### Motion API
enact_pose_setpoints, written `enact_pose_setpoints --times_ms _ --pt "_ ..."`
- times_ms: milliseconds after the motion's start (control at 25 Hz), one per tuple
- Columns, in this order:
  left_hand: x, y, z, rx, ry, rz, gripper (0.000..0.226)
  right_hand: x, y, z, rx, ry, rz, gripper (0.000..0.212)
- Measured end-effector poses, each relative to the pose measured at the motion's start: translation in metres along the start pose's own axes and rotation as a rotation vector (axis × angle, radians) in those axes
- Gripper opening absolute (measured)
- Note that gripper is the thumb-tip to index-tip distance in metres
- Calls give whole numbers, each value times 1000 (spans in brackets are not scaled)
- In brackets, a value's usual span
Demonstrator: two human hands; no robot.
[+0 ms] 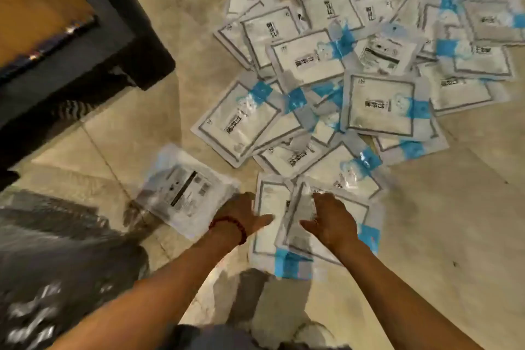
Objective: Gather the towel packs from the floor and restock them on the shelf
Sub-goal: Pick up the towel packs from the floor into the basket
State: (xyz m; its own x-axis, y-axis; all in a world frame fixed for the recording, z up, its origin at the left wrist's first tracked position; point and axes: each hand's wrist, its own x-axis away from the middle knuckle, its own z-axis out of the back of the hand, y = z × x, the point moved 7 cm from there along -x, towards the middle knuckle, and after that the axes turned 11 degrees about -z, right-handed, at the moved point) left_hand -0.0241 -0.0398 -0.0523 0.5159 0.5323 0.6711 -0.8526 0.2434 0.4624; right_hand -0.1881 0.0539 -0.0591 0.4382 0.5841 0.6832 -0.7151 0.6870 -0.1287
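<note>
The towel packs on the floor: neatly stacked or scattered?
Scattered. The towel packs lie flat on the floor in a loose, overlapping heap, turned at many different angles, not squared into a pile.

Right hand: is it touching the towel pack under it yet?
Cannot tell. The head view looks down on the right hand overlapping the nearest towel pack, but motion blur and the top-down angle hide any contact or gap.

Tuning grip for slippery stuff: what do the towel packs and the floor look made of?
Towel packs: thin plastic film, glossy and seemingly clear at the edges. Glare spots and wrinkles show, with white contents inside and a blue printed band. Floor: probably smooth beige stone or ceramic tile, going by the straight joint lines and dull sheen.
</note>
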Motion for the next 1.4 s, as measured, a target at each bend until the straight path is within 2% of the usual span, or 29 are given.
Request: enact_pose_setpoints --times_ms 80,200,280,360,400,480,600,800,960,1040,1280,1400 --pt "-34 -12 -21 -23 -5 -7 75 -30 14 -15 52 108 0 78" --pt "-75 -39 -47 -28 86 73 88 -67 32 -39 115 194 -1 98" --pt "-81 -48 -62 125 129 125 96 -74 33 -47 162 243 13 111" --pt "-81 -47 -67 280 176 153 91 -77 32 -39 187 302 -16 118" --pt "-78 -47 -67 302 200 164 81 -77 31 -37 189 304 -31 118" --pt "-73 -45 -63 330 253 145 58 -74 32 -36 223 311 -56 107" --pt "-67 -45 -56 457 328 94 43 -69 39 -27 197 389 -46 80" --pt "-61 -55 -37 451 380 47 22 -69 57 -9 -81 266 -31 16" --pt "-54 -70 -12 440 452 29 36 -61 55 22 -200 226 39 31" --pt "-43 -72 9 475 513 -13 24 -57 50 43 -315 253 82 22" --pt "-2 -77 100 657 774 -133 12 -40 26 115 -614 429 123 27" --pt "9 -73 135 713 837 -191 11 -30 5 147 -915 420 156 21"
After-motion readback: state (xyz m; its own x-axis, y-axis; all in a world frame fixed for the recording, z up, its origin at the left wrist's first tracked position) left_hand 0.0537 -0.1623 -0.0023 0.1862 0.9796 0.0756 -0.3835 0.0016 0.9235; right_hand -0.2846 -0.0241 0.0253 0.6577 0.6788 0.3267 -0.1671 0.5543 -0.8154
